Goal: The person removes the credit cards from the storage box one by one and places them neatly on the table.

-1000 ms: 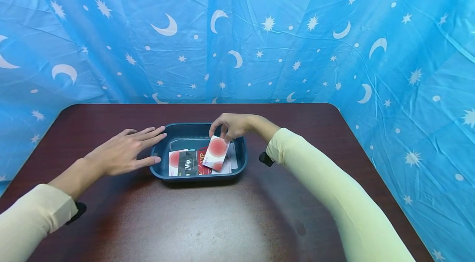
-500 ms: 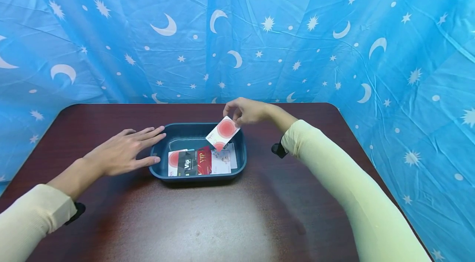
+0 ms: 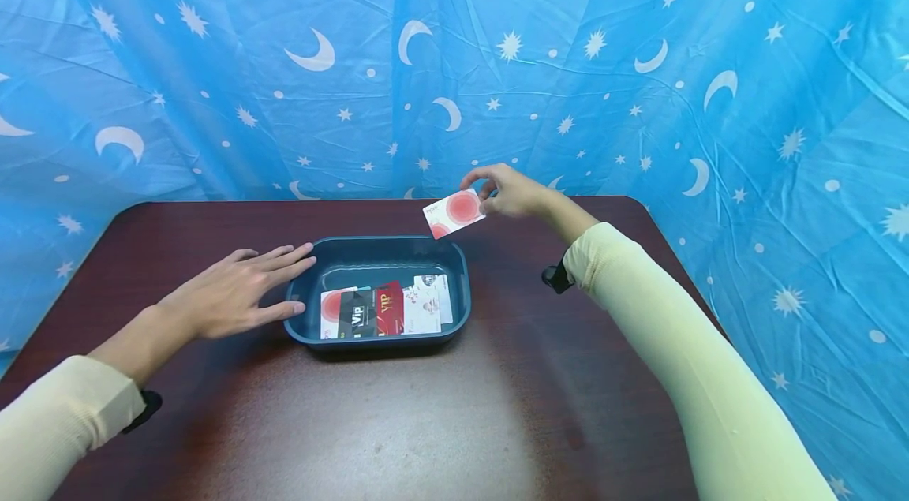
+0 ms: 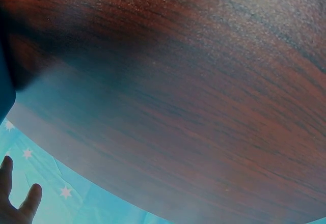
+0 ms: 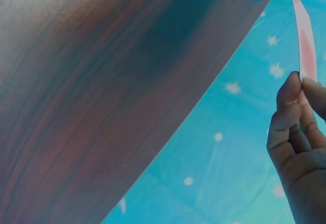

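My right hand (image 3: 513,192) pinches a white card with red circles (image 3: 454,212) by its right end, above the back right corner of a dark blue tray (image 3: 461,304). In the right wrist view the card (image 5: 305,40) appears nearly edge-on between thumb and fingertips. Fingers spread, my left hand (image 3: 234,292) lies at the tray's left rim, its fingertips on the edge. Inside the tray, a row of overlapping cards lies along the near side: a red-circled card (image 3: 331,313), a black VIP card (image 3: 357,315), a red VIP card (image 3: 390,308) and white cards (image 3: 422,307).
The tray stands on a dark brown wooden table (image 3: 398,422), toward its far side. A blue curtain (image 3: 454,51) with white moons and stars hangs behind the table and along its right side.
My right hand has lifted the red-circled card out of the tray, up and to the right, and the card has turned flatter. The left hand has stayed at the rim.
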Tool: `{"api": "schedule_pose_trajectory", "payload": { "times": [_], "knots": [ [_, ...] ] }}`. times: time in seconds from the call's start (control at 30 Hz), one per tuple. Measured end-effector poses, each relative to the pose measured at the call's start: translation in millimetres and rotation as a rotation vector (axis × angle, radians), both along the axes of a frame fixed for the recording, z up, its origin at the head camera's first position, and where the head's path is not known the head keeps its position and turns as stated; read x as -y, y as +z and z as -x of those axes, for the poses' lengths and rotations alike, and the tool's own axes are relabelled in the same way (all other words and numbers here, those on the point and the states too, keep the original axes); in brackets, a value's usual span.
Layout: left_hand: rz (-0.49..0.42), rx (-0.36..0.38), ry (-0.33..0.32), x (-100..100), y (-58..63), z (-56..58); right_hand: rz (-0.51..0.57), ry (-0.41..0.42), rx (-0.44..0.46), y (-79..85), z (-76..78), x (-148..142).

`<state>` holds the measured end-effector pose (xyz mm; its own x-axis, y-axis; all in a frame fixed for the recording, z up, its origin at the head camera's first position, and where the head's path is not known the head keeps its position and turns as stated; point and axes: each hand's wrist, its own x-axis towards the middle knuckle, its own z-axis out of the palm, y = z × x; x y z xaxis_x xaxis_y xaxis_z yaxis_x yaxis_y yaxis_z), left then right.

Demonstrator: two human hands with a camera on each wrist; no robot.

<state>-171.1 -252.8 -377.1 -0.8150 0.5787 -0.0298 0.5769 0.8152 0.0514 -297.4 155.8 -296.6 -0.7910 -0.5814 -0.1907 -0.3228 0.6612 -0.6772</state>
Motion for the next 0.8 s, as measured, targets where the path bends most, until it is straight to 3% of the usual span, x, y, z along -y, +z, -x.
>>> {"api": "schedule_pose_trajectory", "payload": {
  "times": [0.33, 0.8],
  "knots": [
    [-0.003, -0.003, 0.007, 1, -0.7, -2.3, -0.019, -0.13, -0.034, -20.3, 7.3, -19],
    [0.002, -0.01, 0.01, 1, -1.7, -0.2, -0.032, -0.206, -0.04, -65.0, 8.2, -37]
  ]
}}
